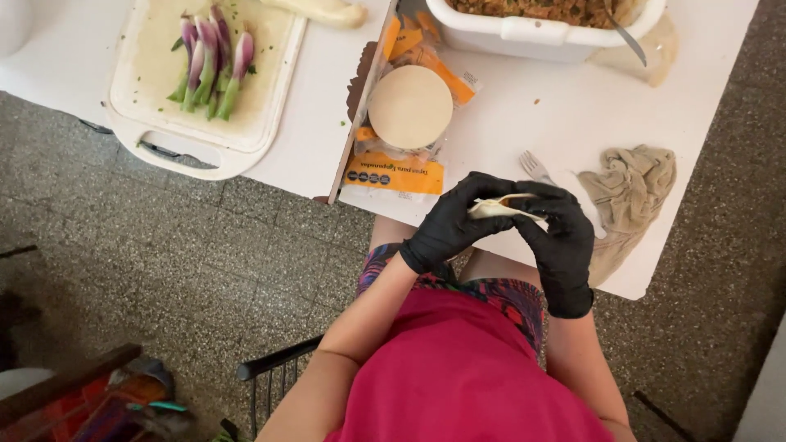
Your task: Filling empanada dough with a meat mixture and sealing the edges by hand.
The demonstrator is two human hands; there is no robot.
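Note:
Both my hands wear black gloves and meet over the near edge of the white table point(565, 106). Between them is a folded pale dough disc point(501, 208), pinched along its edge. My left hand point(452, 225) grips its left side and my right hand point(561, 233) closes over its right side. Just beyond them a stack of round dough discs point(410, 106) lies on an opened orange and clear wrapper point(393, 172).
A white tub of brown filling point(524, 33) with a spoon point(626, 34) stands at the far edge. A fork point(535, 166) and a crumpled beige cloth point(629, 192) lie right of my hands. A white cutting board point(147, 74) with purple-green spring onions point(209, 61) is at left.

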